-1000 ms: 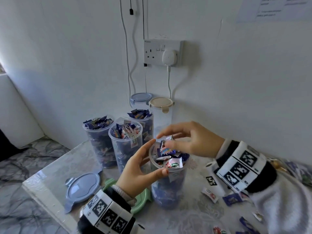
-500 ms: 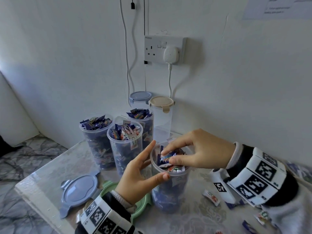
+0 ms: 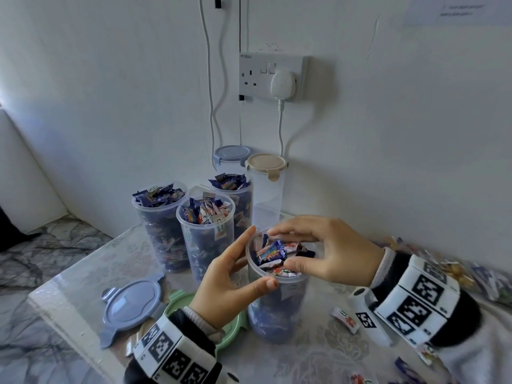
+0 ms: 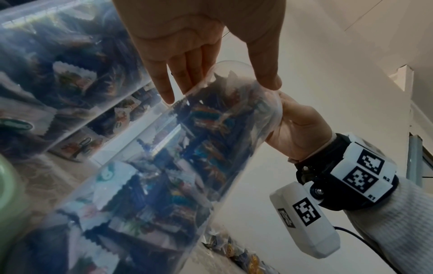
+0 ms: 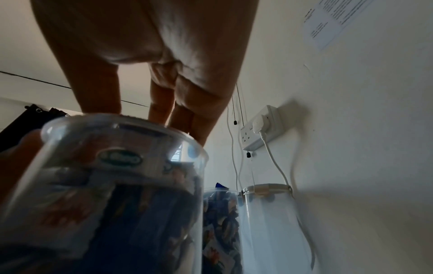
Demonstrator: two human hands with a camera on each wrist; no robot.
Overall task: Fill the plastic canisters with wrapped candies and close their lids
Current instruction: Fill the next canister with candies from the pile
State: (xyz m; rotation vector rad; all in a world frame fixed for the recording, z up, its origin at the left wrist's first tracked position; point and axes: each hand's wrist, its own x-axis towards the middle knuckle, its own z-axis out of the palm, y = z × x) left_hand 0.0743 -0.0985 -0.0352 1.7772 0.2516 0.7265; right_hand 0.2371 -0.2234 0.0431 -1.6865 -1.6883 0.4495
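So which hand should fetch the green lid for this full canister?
Probably the left hand: the green lid lies right beneath its wrist, while the right hand sits across the canister.

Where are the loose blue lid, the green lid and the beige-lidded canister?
blue lid (image 3: 132, 303), head view, centre of its top.
green lid (image 3: 177, 302), head view, exposed rim.
beige-lidded canister (image 3: 266, 163), head view, lid top.
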